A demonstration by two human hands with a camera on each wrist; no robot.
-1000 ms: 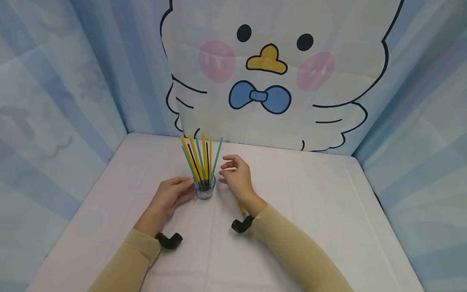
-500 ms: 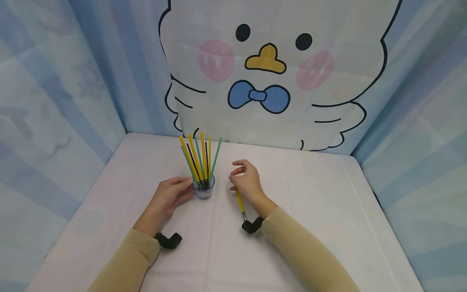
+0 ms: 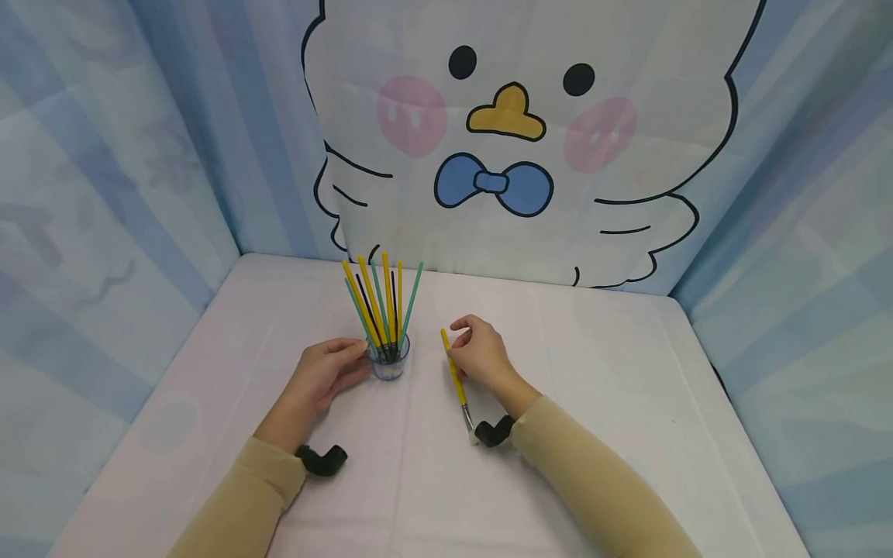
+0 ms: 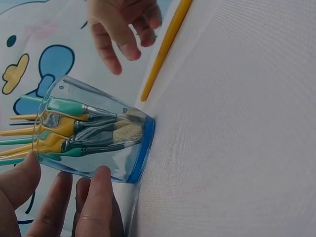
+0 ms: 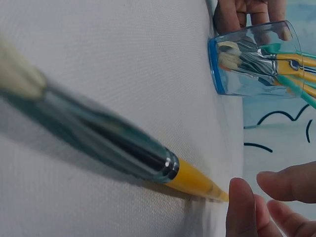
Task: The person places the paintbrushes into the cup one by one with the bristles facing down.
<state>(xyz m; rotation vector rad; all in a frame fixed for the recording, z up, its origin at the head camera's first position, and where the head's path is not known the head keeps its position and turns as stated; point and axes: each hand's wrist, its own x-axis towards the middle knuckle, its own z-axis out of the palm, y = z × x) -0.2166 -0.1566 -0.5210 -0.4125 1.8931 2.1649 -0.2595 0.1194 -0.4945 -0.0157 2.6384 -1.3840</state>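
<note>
A clear cup (image 3: 388, 372) with a blue base stands upright on the table, holding several paintbrushes (image 4: 64, 127) bristles down, their yellow, green and dark handles fanning out above. My left hand (image 3: 328, 370) rests against the cup's left side, thumb at the rim and fingertips along the wall, not wrapped round it. Right of the cup, one yellow-handled paintbrush (image 3: 455, 380) lies on the tabletop, its pale bristles toward me. Just over its handle hovers my right hand (image 3: 483, 355), fingers loosely bent; the right wrist view shows thumb and fingertips (image 5: 241, 197) apart with nothing between them.
A white cloth covers the table (image 3: 593, 434). Behind it hangs a curtain (image 3: 502, 240) with a cartoon bird, and blue striped curtains (image 3: 112, 194) close in the sides. A black wrist mount (image 3: 494, 432) juts from the right sleeve close to the loose brush's bristles.
My right hand has drawn away from the cup, to the right and toward me, uncovering the loose paintbrush on the table. The left hand and cup have stayed put.
</note>
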